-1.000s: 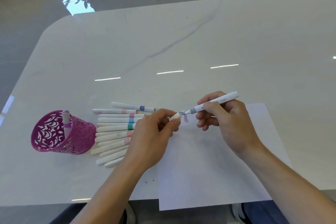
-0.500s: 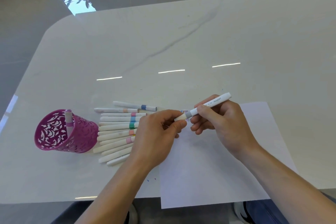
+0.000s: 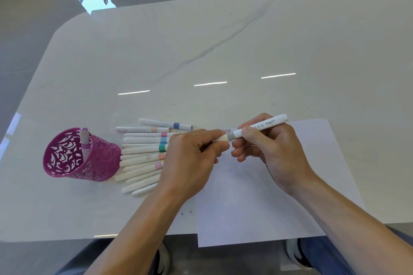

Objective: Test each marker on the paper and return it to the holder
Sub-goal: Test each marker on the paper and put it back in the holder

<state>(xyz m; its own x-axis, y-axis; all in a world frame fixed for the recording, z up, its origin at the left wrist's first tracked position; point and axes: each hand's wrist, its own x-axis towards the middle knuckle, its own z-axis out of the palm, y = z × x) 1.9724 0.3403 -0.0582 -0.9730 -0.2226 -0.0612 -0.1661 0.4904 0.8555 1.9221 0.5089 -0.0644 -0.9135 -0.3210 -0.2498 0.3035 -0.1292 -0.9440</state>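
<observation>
The holder (image 3: 100, 163), at lower left, is magenta, pierced with a leafy cut-out pattern. The marker inside it (image 3: 85, 140) is white with a lilac band and tip. The held marker (image 3: 266, 123), right of centre, is white with a grey band and small dark print. The row of markers (image 3: 143, 152) is cream-white, banded in blue, peach, pink, light blue and green. The paper (image 3: 257, 207) is white. The surface (image 3: 201, 51) is glossy white with a grey vein.
</observation>
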